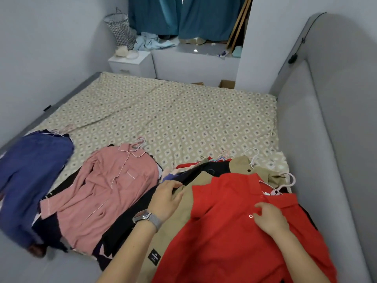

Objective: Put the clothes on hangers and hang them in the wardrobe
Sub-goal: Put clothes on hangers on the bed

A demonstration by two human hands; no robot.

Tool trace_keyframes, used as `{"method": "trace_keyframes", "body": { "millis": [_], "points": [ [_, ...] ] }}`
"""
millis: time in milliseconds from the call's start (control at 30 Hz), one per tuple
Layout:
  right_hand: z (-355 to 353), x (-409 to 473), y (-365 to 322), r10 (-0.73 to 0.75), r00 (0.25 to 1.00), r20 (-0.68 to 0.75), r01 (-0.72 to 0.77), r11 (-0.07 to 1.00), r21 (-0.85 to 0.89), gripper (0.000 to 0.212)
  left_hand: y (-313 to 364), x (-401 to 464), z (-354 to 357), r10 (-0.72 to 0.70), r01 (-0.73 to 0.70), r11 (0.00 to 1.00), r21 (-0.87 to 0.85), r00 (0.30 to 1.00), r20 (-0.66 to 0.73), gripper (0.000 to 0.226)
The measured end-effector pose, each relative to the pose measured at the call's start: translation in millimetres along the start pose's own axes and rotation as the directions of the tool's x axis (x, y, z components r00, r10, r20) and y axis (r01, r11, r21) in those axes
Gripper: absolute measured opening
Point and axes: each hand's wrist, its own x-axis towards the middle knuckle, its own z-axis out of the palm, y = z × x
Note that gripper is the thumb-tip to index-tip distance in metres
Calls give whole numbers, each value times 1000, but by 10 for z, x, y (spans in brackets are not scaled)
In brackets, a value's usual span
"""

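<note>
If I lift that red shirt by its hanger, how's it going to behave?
The red shirt looks thin and creased, so it would likely drape limply from the pink hanger. Probably light. Its open collar may let it slip sideways.
</note>
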Motion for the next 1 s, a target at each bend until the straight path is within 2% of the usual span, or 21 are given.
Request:
{"method": "trace_keyframes", "body": {
  "millis": [100,200,267,367,467,533,767,867,1000],
  "points": [
    [-114,-112,-457,-168,977,-129,195,952,236,25,-202,-95,-167,-28,28,999,-19,1000,11,31],
    [-133,-202,-971,-274,943,-189,317,912,261,25,-504,-183,-424,-63,62,997,-35,998,-29,32],
    [-70,-258,-1310,-325,929,-174,360,903,236,28,-760,-263,-642,-82,77,996,-51,993,-85,33],
    [152,-422,-1823,-362,924,-121,380,905,190,32,-1241,-425,-1020,-120,110,991,-70,981,-153,34],
    [512,-611,-2352,-373,925,-77,381,906,186,26,-1797,-595,-1430,-146,131,987,-96,972,-184,32],
    [773,-753,-2750,-370,928,-37,370,911,182,18,-2193,-705,-1726,-148,128,986,-109,970,-193,30],
    [1531,-1130,-4061,-404,914,30,391,899,195,17,-3507,-1042,-2745,-210,190,975,-111,956,-207,28],
    [1677,-1176,-4348,-405,914,31,393,900,186,18,-3850,-1030,-2980,-208,191,976,-100,956,-206,28],
    [1734,-1141,-4379,-377,926,22,369,916,157,18,-4078,-855,-3042,-168,151,982,-111,971,-170,29]
  ]
}}
